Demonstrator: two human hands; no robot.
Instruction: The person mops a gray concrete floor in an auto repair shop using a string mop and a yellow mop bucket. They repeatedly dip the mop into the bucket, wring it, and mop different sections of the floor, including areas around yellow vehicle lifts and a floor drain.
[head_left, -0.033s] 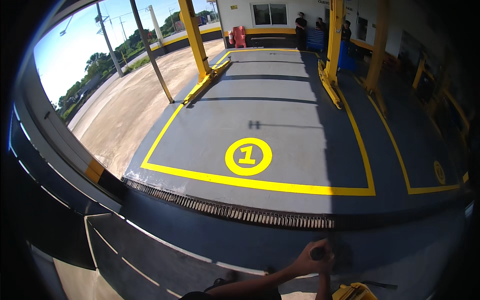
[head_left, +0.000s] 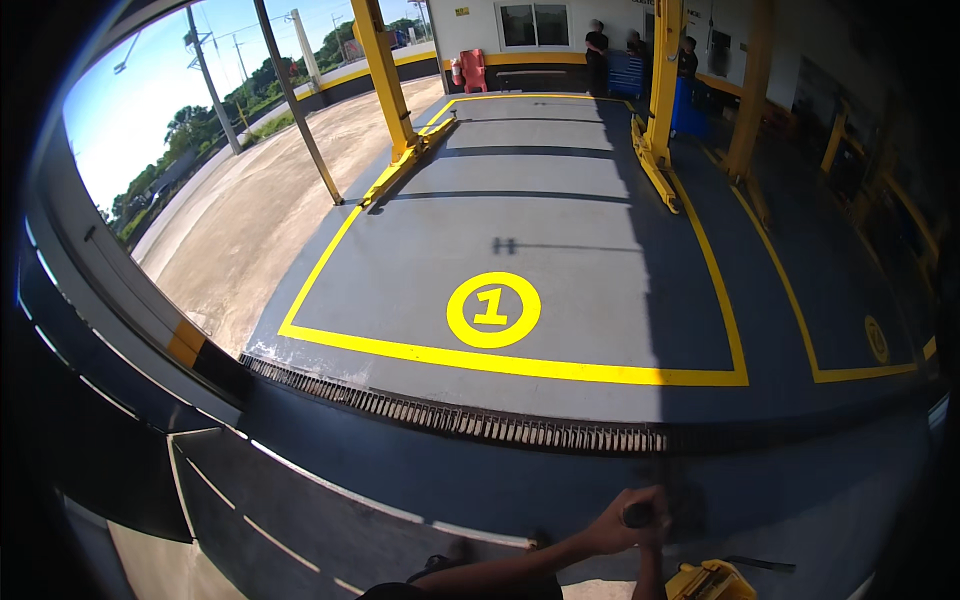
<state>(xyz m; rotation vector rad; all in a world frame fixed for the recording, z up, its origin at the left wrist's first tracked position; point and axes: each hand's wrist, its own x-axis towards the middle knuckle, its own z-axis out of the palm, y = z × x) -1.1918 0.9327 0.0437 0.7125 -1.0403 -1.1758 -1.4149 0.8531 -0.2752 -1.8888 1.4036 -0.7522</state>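
Though the view shifted slightly, both hands [head_left: 612, 527] still grip a dark-ended handle [head_left: 635, 515], five o'clock; yellow bucket-like container [head_left: 708, 582] near.

Left hand [head_left: 606, 530] and right hand [head_left: 657, 524] together, fingers [head_left: 645, 496] curled.
The left forearm [head_left: 525, 563] slants rightward; the right forearm [head_left: 650, 574] rises nearly upright.

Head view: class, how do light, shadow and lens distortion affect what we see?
Head view: sunlight brightens the pale concrete yard; dark shadow bands cross the grey painted floor; fisheye distortion curves the long, dark metal drain grating; corners fall to black. Head view, bottom: the bare left hand lies in shade, its fine detail murky.
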